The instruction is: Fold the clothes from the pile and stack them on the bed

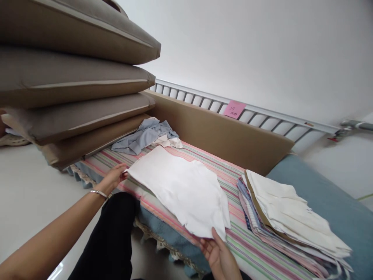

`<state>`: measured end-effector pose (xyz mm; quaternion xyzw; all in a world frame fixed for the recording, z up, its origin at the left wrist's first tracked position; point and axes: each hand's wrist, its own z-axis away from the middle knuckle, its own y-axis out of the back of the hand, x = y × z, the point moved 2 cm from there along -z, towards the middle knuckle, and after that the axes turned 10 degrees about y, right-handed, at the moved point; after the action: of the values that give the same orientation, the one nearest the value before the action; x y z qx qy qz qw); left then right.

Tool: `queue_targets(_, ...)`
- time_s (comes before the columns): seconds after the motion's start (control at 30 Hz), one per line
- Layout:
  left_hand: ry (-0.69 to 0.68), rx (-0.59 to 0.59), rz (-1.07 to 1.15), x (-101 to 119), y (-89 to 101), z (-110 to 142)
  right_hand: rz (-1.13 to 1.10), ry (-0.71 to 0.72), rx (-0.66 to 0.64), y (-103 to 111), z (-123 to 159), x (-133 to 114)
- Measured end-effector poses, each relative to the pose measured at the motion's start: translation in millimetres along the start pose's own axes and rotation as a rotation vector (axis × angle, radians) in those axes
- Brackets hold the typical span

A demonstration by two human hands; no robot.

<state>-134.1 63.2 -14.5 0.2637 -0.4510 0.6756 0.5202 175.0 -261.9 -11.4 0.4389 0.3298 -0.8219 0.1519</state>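
A white cloth [180,190] lies spread on the striped bed cover [233,179]. My left hand [115,177] pinches its left corner, with a thin bracelet on that wrist. My right hand [217,252] grips the cloth's near right edge, thumb on top, at the mattress edge. To the right sits a stack of folded cloths [288,217], cream ones on top of striped ones. A crumpled blue garment [145,136] and a small cream piece lie at the far end of the bed.
Several grey-brown cushions [75,81] are stacked at the left, overhanging the bed. A brown headboard panel [221,132] and a white rail with a pink sticky note [234,109] run along the wall. A blue mattress [326,206] extends right. My dark-clothed knee [113,237] is beside the bed.
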Motion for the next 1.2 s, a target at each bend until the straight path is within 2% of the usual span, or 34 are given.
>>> queue_targets(0.17, -0.012, -0.061, 0.032, 26.8, -50.1, -19.9, 0.004, 0.073, 0.012, -26.3, -45.1, -51.4)
queue_targets(0.27, -0.01, -0.068, 0.022, 31.5, -77.5, -38.8, 0.018, 0.086, 0.02, -32.2, -85.7, -67.6)
queue_targets(0.4, -0.001, -0.024, -0.027, 22.4, -103.8, -70.5, 0.113, 0.126, 0.012, -31.4, -136.1, -68.2)
queue_targets(0.53, -0.014, 0.041, -0.14, 6.4, -118.0, -98.0, 0.115, 0.099, 0.036, -34.6, -159.7, -55.5)
queue_targets(0.63, -0.093, 0.091, -0.265, -4.4, -119.6, -103.3, 0.16, 0.148, 0.033, -36.0, -156.9, -46.6)
queue_targets(0.77, -0.319, 0.124, -0.472, -24.0, -109.4, -87.0, 0.533, 0.43, 0.058, -21.3, -143.9, -43.5)
queue_targets(0.87, -0.564, 0.086, -1.012, -46.7, -99.8, -72.4, 0.896, 0.675, 0.026, -7.2, -141.1, -44.2)
queue_targets(0.93, -0.612, 0.131, -1.418, -62.0, -93.0, -69.9, 1.119, 0.809, -0.065, -2.9, -143.4, -41.5)
queue_targets(1.0, -0.565, 0.207, -1.634, -71.8, -87.5, -72.4, 1.358, 0.829, -0.151, -1.6, -147.4, -34.1)
queue_targets(1.07, -0.542, 0.248, -1.725, -75.8, -85.6, -75.8, 1.578, 0.758, -0.177, -0.9, -151.2, -24.8)
queue_targets(1.13, -0.551, 0.264, -1.76, -76.6, -85.3, -77.6, 1.705, 0.7, -0.18, -0.1, -152.5, -18.1)
queue_targets(1.2, -0.578, 0.272, -1.786, -76.4, -84.2, -77.2, 1.746, 0.709, -0.179, 1.6, -151.1, -16.7)
